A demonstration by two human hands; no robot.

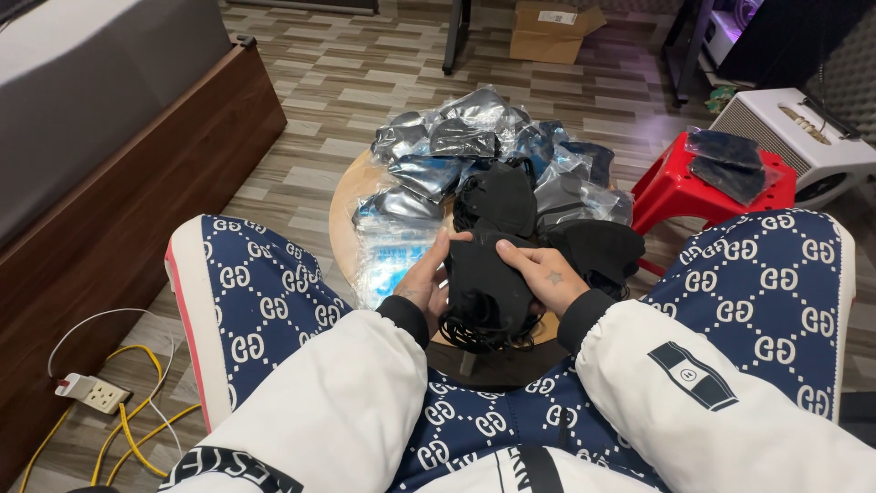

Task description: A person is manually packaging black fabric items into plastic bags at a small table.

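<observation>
White jacket sleeves (365, 402) fill the near edge, over knees in dark blue patterned trousers (265, 301). Just beyond the cuffs both hands close on a stack of black face masks (484, 283) held above the near rim of a small round wooden table (351, 196). The left hand (427, 278) curls round the stack's left side, thumb on top and fingers tucked underneath; the right hand (547, 274) lies over the right side with fingers bent across the top, pinching it. More loose black masks (502, 196) lie just past the stack, and farther off sits a heap of masks in clear plastic bags (456, 137). To the right stands a red plastic stool (671, 187) bearing a few bagged masks (725, 160). Far off on the floor sits a cardboard box (547, 32); near left lies a power strip (96, 393) with yellow and white cables.
</observation>
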